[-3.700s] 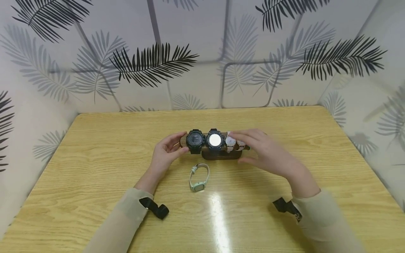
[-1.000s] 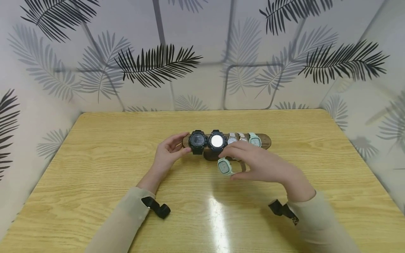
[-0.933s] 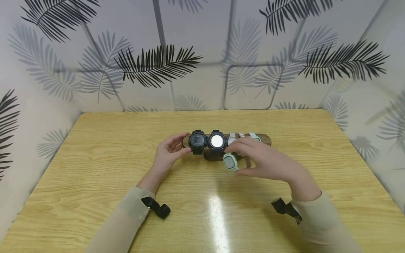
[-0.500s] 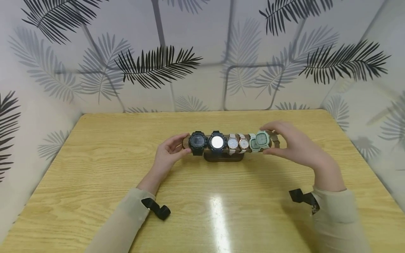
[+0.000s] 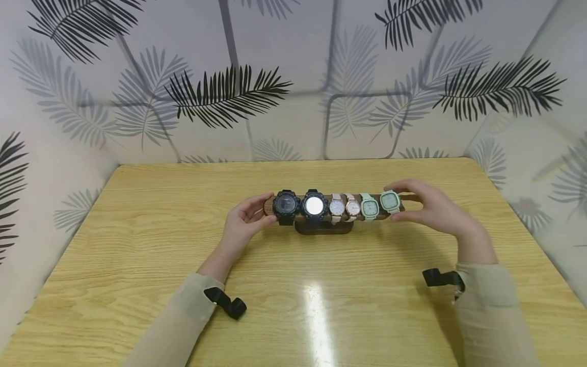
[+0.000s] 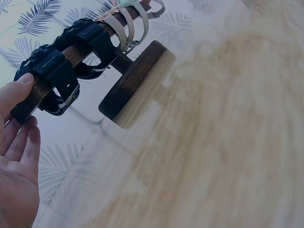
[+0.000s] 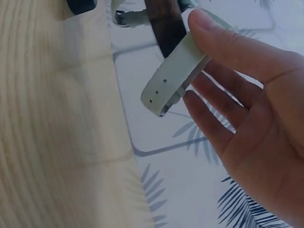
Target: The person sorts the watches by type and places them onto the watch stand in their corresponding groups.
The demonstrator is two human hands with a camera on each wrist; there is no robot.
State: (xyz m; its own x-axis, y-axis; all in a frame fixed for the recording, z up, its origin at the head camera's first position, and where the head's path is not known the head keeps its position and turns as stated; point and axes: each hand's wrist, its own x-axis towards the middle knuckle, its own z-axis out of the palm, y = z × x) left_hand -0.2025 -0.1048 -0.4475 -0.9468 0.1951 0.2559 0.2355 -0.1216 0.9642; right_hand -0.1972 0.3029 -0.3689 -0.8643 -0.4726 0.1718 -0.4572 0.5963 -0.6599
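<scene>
A dark wooden watch stand (image 5: 323, 228) carries a row of watches on its bar. My left hand (image 5: 239, 224) grips the bar's left end, beside a black watch (image 5: 286, 203); in the left wrist view, the thumb (image 6: 19, 90) lies on top and fingers are underneath. My right hand (image 5: 433, 210) pinches a mint-green watch (image 5: 390, 201) at the bar's right end. Its buckled strap (image 7: 172, 76) loops round the bar's tip in the right wrist view. Another mint-green watch (image 5: 369, 207) hangs just left of it.
Also on the bar are a second black watch (image 5: 314, 206) with a glaring face and two pale-strapped watches, one white-faced (image 5: 337, 207) and one with a rose-gold rim (image 5: 352, 208). The stand rests on a wooden table (image 5: 183, 214), with a leaf-patterned backdrop (image 5: 284, 122) behind.
My right hand has lifted the mint-green watch from the table, carried it right and put its strap over the bar's right end. My left hand has kept its grip on the stand.
</scene>
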